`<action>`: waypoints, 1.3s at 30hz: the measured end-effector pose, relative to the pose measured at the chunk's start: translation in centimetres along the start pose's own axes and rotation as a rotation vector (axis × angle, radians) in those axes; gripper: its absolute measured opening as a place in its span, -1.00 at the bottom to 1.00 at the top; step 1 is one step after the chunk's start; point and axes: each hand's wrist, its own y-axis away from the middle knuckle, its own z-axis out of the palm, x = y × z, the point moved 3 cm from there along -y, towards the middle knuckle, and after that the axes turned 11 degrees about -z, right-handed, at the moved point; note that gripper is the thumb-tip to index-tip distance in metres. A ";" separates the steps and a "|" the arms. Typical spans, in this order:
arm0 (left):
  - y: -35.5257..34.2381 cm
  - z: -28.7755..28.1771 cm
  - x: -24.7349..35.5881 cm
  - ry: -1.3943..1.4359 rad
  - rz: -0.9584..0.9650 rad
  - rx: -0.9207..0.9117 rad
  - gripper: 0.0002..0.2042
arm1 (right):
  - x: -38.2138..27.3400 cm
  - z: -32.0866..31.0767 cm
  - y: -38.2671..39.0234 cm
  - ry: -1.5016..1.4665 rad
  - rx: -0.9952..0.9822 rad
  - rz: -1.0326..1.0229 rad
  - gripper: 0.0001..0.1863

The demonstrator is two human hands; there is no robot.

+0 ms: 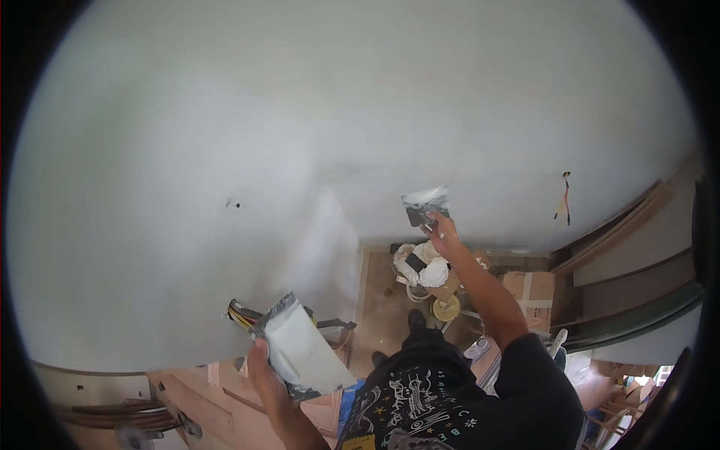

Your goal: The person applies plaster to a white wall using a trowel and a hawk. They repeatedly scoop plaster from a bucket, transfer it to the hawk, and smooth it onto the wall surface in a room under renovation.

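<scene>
My left hand (264, 375) grips the edge of a flat, roughly rectangular putty board (304, 349), its face coated with smooth white putty and its ends dark and smeared. The board is tilted, low and left of my body. Farther forward, my right hand (442, 231) is closed round a wide putty knife (418, 215). White putty covers the upper part of its dark blade. The knife is raised in front of the pale grey wall (465, 112); whether its edge touches the surface I cannot tell. White smudges show on the right fingers.
Loose wires (566, 199) hang from a hole in the wall at right. A cable bundle (241, 315) sticks out at lower left. On the floor are white crumpled bags (433, 271), a round yellowish lid (446, 308) and a cardboard box (529, 289). Wooden boards (196, 401) lie at lower left.
</scene>
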 end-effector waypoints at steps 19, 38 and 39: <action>0.9 0.9 -1.9 0.118 -0.044 0.133 -0.51 | -2.1 2.9 -12.8 0.042 -0.056 0.000 -0.70; -0.1 -2.1 -1.9 0.209 -0.089 -0.252 -0.51 | -25.0 23.9 -3.0 0.093 -0.208 -0.287 -0.70; -0.2 -2.0 -1.9 0.193 -0.087 -0.271 -0.52 | -26.3 24.8 -2.7 0.106 -0.181 -0.294 -0.69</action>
